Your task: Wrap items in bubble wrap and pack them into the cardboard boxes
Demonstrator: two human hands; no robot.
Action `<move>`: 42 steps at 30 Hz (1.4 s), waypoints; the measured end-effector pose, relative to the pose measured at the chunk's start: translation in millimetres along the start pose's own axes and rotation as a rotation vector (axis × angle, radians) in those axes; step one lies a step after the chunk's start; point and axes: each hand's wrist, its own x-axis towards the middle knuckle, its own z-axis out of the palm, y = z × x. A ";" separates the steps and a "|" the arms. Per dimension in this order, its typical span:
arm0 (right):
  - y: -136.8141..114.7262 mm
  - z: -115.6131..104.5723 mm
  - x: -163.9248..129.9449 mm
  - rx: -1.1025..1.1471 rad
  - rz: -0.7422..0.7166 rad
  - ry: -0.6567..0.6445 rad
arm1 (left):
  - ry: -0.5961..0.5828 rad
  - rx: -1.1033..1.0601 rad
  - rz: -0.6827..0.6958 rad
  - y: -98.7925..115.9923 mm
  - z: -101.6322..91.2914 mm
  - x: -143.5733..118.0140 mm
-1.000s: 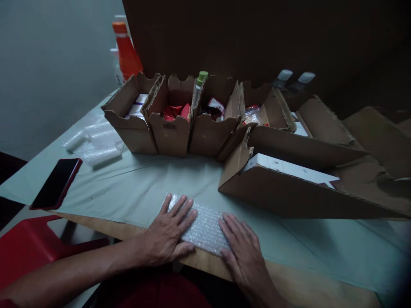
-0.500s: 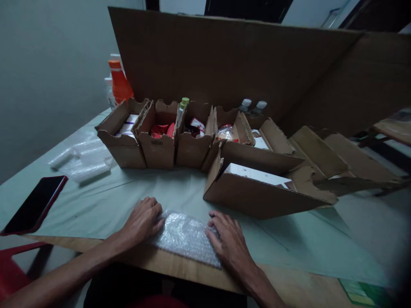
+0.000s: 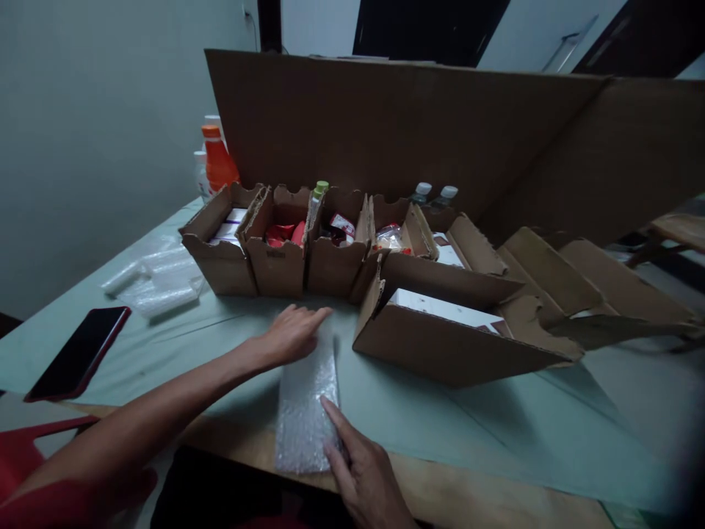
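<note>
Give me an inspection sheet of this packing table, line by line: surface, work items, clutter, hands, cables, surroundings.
Surface: table under a pale green cloth, bare wood along the near edge.
Work items: bubble wrap sheet lying lengthwise across the near edge.
Clutter: row of small cardboard boxes holding packets; large open box with a white item inside; phone; plastic bags; orange bottle.
Hands: left hand at the sheet's far end, fingers extended; right hand with fingertips on its near right edge.
Cables: nothing seen.
Surroundings: tall cardboard panel behind the boxes, pale wall to the left.
</note>
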 end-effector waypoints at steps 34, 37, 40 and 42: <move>6.4 0.6 38.0 -0.055 -0.010 0.189 | 0.355 -0.605 -0.152 28.7 70.3 -121.8; 11.4 6.3 44.8 -0.075 0.010 0.222 | 0.376 -0.578 -0.177 25.5 76.1 -116.3; 12.7 4.6 39.6 -0.165 -0.067 0.284 | 0.379 -0.511 -0.199 22.8 81.7 -109.0; 11.0 1.8 31.0 -0.284 -0.180 0.406 | 0.379 -0.459 -0.193 22.2 84.2 -104.6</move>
